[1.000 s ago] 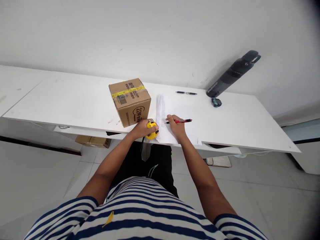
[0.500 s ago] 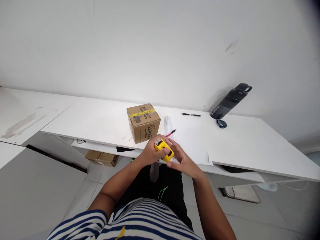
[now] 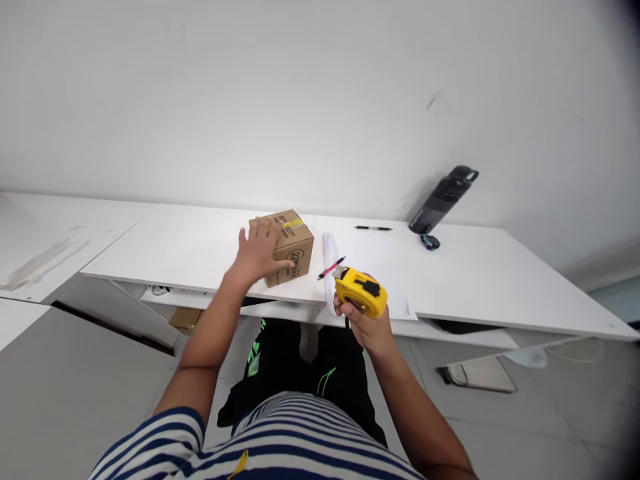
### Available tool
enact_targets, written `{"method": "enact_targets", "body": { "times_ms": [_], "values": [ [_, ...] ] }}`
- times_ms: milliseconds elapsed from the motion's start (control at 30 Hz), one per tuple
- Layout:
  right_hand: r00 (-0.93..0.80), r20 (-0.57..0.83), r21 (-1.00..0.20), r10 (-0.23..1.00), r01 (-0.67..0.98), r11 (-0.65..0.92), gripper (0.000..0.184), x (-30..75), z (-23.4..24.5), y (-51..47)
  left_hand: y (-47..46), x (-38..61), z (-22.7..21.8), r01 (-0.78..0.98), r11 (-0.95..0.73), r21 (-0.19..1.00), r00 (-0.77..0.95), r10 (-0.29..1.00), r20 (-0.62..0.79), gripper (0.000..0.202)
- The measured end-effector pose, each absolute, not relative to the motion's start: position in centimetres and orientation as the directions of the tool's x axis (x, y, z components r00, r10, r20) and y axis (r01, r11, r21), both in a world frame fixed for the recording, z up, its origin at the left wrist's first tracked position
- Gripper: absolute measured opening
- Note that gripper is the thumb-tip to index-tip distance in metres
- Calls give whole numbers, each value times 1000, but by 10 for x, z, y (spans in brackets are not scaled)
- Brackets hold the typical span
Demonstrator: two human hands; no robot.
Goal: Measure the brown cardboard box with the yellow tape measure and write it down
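Note:
My right hand (image 3: pixel 376 331) grips a yellow and black tape measure (image 3: pixel 361 292) from below, raised over the front edge of the desk. Its metal end hook shows at the left tip, and no blade is pulled out. My left hand (image 3: pixel 259 255) is spread over the left side of a small cardboard box (image 3: pixel 301 252), fingers by the top and thumb across the front face. Whether it presses on the box I cannot tell. Yellow tape runs across the box top. A red and black pen (image 3: pixel 331 268) lies on white paper (image 3: pixel 395 280) between the box and the tape measure.
A black pen (image 3: pixel 373 228) lies farther back on the white desk (image 3: pixel 190 247). To its right stands a dark bottle (image 3: pixel 440 203), with a small dark object (image 3: pixel 430 242) beside it. Under the desk are another cardboard box (image 3: pixel 185 318) and a flat pale object (image 3: pixel 485 375).
My left hand has let go of the tape measure and moved left to the cardboard box. The tape measure is now in my right hand, farther right.

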State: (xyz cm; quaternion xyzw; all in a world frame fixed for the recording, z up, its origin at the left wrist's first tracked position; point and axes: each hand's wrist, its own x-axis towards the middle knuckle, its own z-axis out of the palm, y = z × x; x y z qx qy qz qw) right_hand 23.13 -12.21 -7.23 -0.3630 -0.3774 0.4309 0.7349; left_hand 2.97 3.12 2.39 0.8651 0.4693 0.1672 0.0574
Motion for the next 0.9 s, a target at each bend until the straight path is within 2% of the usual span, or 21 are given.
{"method": "enact_targets", "body": {
  "times_ms": [100,267,333,400,433,500,633,767,900],
  "values": [
    [381,217,-837,899,-401,372,62,231,-61,-115,50,8,19,802,-547,238,536,836,115,91],
    [360,65,-836,931,-490,248,47,232,-53,-100,43,-25,20,716,-639,281,639,762,106,91],
    [282,10,-813,959,-557,172,46,230,-49,-94,27,-27,28,716,-645,269,619,764,184,90],
    [207,-23,-769,978,-629,116,51,225,-45,-87,6,-22,36,688,-665,290,586,745,319,77],
    [173,-34,-745,984,-661,90,54,221,-43,-84,-5,-17,40,665,-671,329,562,739,371,65],
    [108,-47,-718,993,-695,42,59,213,-39,-81,-25,-7,46,617,-633,468,517,774,365,46],
    [-6,3,-778,1000,-628,-2,61,195,-35,-85,-43,11,48,458,-484,746,578,799,164,51],
    [-66,107,-842,992,-537,56,60,191,-31,-95,-43,20,46,349,-390,852,680,731,56,49],
    [6,188,-875,982,-454,170,57,203,-32,-104,-43,26,42,241,-270,932,752,659,-4,50]
  ]
}}
